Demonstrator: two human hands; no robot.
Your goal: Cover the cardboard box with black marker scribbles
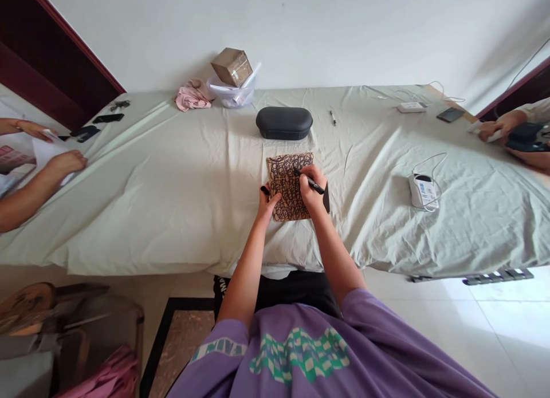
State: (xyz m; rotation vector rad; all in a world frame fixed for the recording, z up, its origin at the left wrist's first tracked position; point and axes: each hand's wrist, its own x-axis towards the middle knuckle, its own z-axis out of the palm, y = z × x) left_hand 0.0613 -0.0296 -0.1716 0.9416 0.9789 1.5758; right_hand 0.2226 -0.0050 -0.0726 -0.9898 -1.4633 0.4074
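A brown rectangular sheet, perhaps cardboard (pixel 289 199), lies on the cloth in front of me, covered in looping black scribbles. My right hand (pixel 313 187) grips a black marker (pixel 315 185), its tip over the upper right part of the sheet. At the sheet's lower left edge, my left hand (pixel 267 205) presses a thumb onto the surface. A small black piece that looks like the marker's cap (pixel 264 190) sticks out between that hand's fingers. Something flat and black (pixel 326 199) shows from under the right edge, partly hidden by my right hand.
Beyond the sheet stands a black zip case (pixel 284 123). A plastic tub (pixel 234 97) bears a cardboard box (pixel 232 67), beside a pink cloth (pixel 193 94). To the right lies a white corded device (pixel 424 193). Other people's hands (pixel 66 162) work at both table ends.
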